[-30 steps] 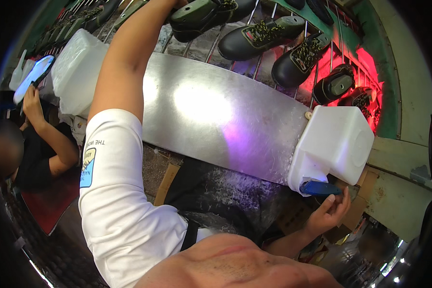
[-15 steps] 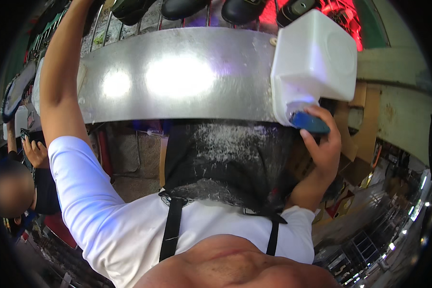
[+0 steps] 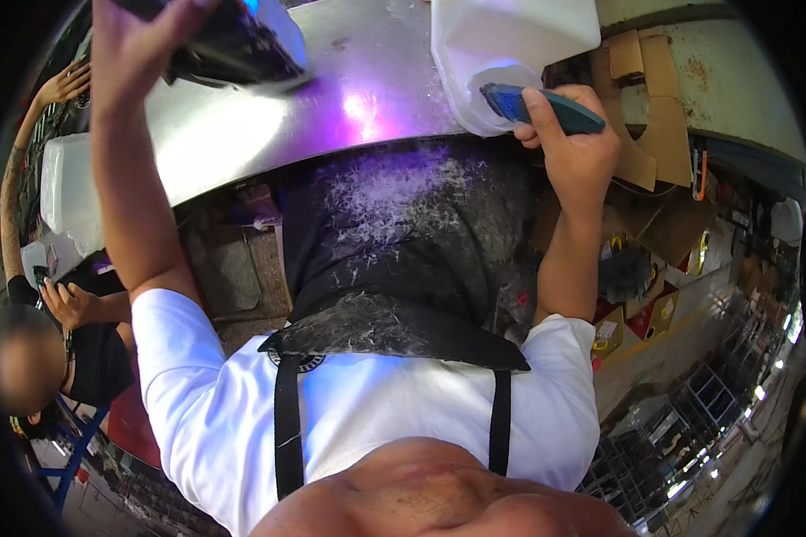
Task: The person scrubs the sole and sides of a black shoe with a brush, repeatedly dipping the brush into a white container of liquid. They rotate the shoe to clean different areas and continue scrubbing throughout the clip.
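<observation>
My left hand (image 3: 157, 40) reaches to the upper left, its fingers closed on a black shoe (image 3: 228, 49) held at the steel table (image 3: 233, 134). The upper edge of the view cuts off part of the shoe. In my right hand (image 3: 573, 134) is a brush (image 3: 569, 112) with a dark teal handle, gripped between thumb and fingers. Its blue bristle end lies over the opening at the near end of a white plastic jug (image 3: 519, 31), which stands on the table's right side. What the jug holds cannot be made out clearly.
A white plastic container (image 3: 67, 183) sits at the table's left end. Beyond it, a co-worker's hand (image 3: 67, 304) holds something small. Torn cardboard (image 3: 658, 98) hangs at the right, with opened cartons (image 3: 654, 309) lower down. My black apron (image 3: 394, 233) carries whitish smears.
My left hand has come back from the rack of shoes and now has a black shoe over the table. The brush's bristles are lifted and turned at the jug's opening. My view has shifted.
</observation>
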`<action>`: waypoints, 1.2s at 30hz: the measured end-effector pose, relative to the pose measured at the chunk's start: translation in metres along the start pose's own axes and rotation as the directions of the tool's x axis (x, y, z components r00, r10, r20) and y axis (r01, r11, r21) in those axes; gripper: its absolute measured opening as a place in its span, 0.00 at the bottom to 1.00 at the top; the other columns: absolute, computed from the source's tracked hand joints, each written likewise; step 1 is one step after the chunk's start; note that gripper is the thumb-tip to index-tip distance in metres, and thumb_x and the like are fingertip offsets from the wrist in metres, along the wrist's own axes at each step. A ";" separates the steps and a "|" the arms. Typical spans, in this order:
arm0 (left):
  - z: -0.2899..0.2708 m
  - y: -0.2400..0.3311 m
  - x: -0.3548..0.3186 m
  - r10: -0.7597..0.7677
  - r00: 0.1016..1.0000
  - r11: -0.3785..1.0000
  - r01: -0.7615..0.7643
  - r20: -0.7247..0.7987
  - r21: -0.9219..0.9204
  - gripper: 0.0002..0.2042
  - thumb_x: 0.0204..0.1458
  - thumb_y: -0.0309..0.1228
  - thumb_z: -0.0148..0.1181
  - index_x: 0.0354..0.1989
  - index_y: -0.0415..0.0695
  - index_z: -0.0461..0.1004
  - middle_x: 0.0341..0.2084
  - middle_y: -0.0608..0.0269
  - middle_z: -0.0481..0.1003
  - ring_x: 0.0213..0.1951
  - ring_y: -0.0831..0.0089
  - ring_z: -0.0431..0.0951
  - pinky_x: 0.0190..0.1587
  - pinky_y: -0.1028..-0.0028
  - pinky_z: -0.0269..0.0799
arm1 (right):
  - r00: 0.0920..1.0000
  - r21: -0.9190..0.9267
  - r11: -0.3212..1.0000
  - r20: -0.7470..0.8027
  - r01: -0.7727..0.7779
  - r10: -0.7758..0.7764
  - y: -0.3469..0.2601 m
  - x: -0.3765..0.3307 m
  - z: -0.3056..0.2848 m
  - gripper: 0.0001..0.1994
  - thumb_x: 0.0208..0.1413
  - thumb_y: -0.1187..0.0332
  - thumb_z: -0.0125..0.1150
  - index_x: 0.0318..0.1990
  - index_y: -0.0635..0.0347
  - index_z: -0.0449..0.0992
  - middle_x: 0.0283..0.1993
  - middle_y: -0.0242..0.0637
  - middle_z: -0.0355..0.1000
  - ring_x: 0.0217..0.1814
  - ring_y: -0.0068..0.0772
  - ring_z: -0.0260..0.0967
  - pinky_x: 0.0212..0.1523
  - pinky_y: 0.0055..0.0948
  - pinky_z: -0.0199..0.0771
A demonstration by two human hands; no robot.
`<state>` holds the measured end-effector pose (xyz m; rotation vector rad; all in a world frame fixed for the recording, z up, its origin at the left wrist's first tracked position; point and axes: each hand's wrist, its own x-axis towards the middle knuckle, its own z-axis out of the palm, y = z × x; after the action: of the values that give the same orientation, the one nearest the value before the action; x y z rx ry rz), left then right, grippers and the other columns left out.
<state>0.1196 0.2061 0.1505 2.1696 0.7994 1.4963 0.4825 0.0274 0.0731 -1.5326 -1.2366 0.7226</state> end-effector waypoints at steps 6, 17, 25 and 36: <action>-0.010 -0.014 -0.064 -0.208 0.931 0.960 0.253 0.302 -0.120 0.46 0.44 0.47 0.78 0.66 0.33 0.62 0.49 0.53 0.78 0.46 0.66 0.82 0.45 0.72 0.79 | 0.989 -0.145 0.989 0.132 -0.042 0.061 0.003 0.000 -0.010 0.12 0.56 0.65 0.75 0.42 0.63 0.81 0.25 0.36 0.80 0.28 0.21 0.80 0.30 0.23 0.78; 0.017 -0.010 -0.075 -0.064 0.943 0.997 0.046 0.326 0.062 0.39 0.35 0.39 0.87 0.56 0.38 0.74 0.44 0.60 0.81 0.42 0.70 0.82 0.48 0.71 0.78 | 0.976 -0.190 0.971 0.133 -0.148 0.175 -0.006 0.006 -0.026 0.11 0.56 0.67 0.74 0.43 0.61 0.84 0.29 0.32 0.80 0.26 0.17 0.75 0.30 0.20 0.75; 0.026 0.003 -0.077 -0.043 0.953 0.986 -0.009 0.300 0.169 0.25 0.39 0.37 0.83 0.45 0.43 0.81 0.37 0.62 0.83 0.42 0.70 0.83 0.48 0.68 0.80 | 0.969 -0.057 0.991 0.224 0.121 -0.106 0.026 0.015 -0.021 0.13 0.56 0.66 0.76 0.44 0.62 0.84 0.32 0.33 0.81 0.27 0.17 0.76 0.28 0.19 0.75; 0.023 0.061 -0.158 -0.518 0.805 0.323 0.497 0.289 -0.805 0.31 0.66 0.57 0.44 0.66 0.45 0.67 0.67 0.46 0.64 0.66 0.51 0.68 0.67 0.55 0.67 | 0.808 0.644 0.561 0.156 -0.520 0.569 0.046 -0.007 -0.031 0.14 0.59 0.66 0.71 0.44 0.70 0.81 0.34 0.42 0.80 0.27 0.34 0.79 0.24 0.28 0.78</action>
<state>0.1132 0.0574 0.0659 0.9798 0.4751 1.1617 0.5243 0.0115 0.0390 -1.2834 -0.3103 1.3400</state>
